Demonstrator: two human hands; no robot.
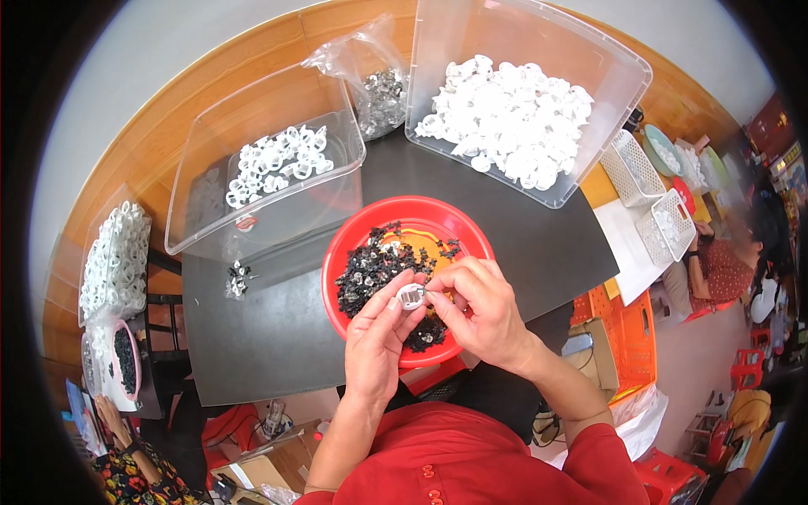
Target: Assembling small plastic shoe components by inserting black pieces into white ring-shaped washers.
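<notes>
Over a red basin [331, 244], my left hand [373, 343] holds a small round white plastic part [411, 295] with a greyish rectangular middle, gripped between thumb and fingers. From the right, my right hand [486, 313] meets it with thumb and forefinger pinched on a small dark piece at the part's edge; its exact shape is too small to tell. Below both hands, the basin holds a heap of small black parts [368, 268] with a few clear or whitish bits among them. Part of the heap is hidden by my hands.
On the dark table [278, 353] stand a clear bin [349, 172] of white rings, a larger bin [539, 198] of white parts, and a plastic bag [383, 101] of metallic-looking pieces. A small bag [238, 278] lies left. Other people sit at both sides; an orange crate [633, 353] stands right.
</notes>
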